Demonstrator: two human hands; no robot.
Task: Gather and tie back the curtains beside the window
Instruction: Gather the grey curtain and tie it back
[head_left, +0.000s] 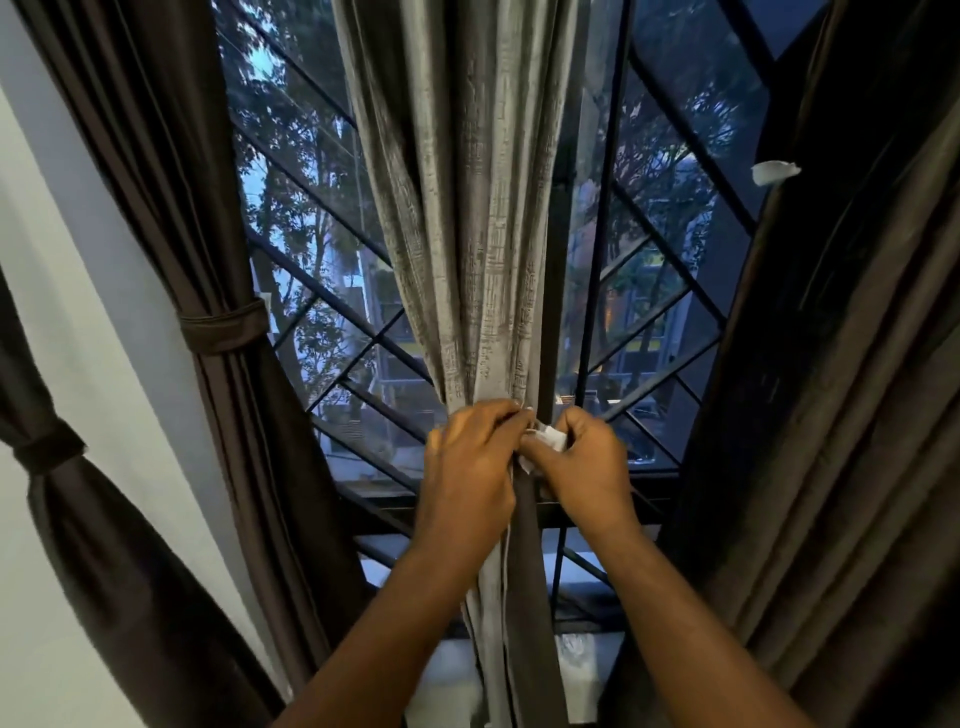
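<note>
A grey textured curtain (467, 218) hangs in the middle of the window, gathered into a narrow bundle at hand height. My left hand (467, 467) wraps around the gathered bundle. Just to its right, my right hand (582, 467) pinches a white tie strip (551, 439) against the bundle. The two hands touch at the fingertips. Below them the grey curtain falls straight down beside a dark brown strip of cloth (530, 582). How the tie runs behind the bundle is hidden by my hands.
A dark brown curtain (171, 171) at the left is held by a brown tie-back (223, 330). Another tied brown curtain (52, 457) hangs at far left. A loose dark curtain (841, 364) fills the right. Black diamond grilles (332, 306) cover the window. A white scrap (774, 171) sticks up at right.
</note>
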